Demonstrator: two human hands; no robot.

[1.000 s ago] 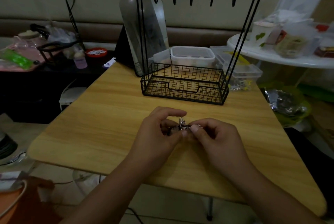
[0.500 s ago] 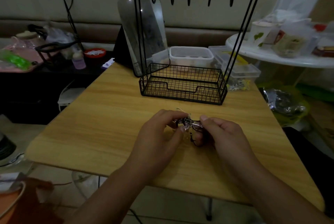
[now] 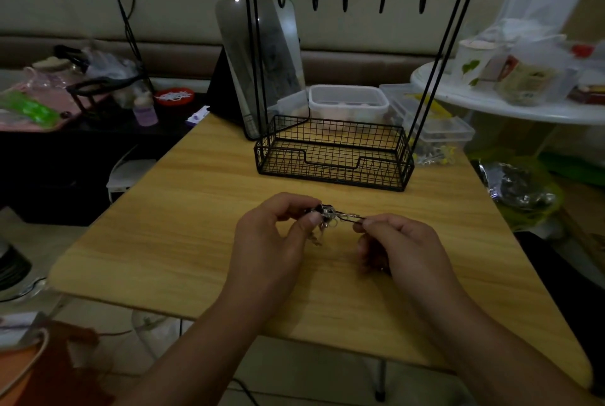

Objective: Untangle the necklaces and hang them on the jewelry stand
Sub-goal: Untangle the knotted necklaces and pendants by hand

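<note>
Necklaces bunched in a knot just above the tabletop, left hand pinching the clump, right hand pinching a strand pulled sideways — untangling step, nxt needs gentle teasing w/ stand hooks bare.

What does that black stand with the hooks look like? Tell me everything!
The jewelry stand looks like thin black metal wire. A curved top bar carries five small hooks, all bare. Slanted legs at each side run down to a mesh basket with a low notched front. It stands upright at the far side of the wooden table, and neither hand touches it.
</note>
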